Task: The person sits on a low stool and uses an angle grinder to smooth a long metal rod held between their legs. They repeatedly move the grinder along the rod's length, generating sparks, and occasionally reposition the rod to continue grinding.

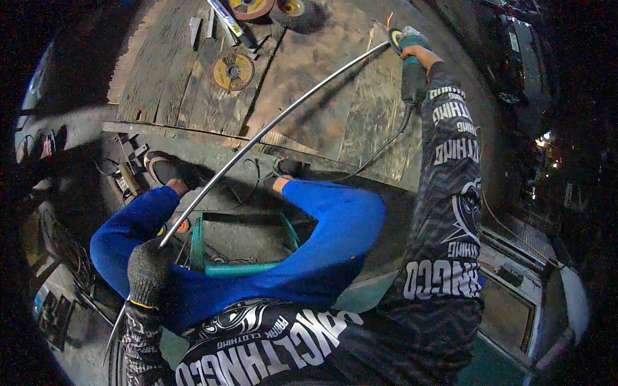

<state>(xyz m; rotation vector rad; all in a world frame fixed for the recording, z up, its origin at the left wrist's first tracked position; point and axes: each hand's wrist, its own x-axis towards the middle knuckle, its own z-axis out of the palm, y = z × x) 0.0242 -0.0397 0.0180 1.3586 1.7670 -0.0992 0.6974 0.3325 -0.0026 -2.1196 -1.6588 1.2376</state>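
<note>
A long, thin, shiny metal tube (270, 123) runs slantwise from my lap up to the far right of the wooden boards. My left hand (148, 273), in a dark knitted glove with a yellow-edged cuff, is closed around its near part by my left thigh. At the far end, my right hand (417, 53) grips a green and dark angle grinder (414, 83). The grinder's disc (394, 40) is at the tube's tip, and a thin orange streak of sparks (389, 20) rises there. The glove hides my left fingers in part.
Worn boards (151, 90) carry a loose abrasive disc (233, 71), more discs (251, 6) and metal pieces (195, 32). The grinder's cord (380, 153) trails toward my feet. A green metal frame (198, 241) stands between my legs; a metal device (125, 180) lies left.
</note>
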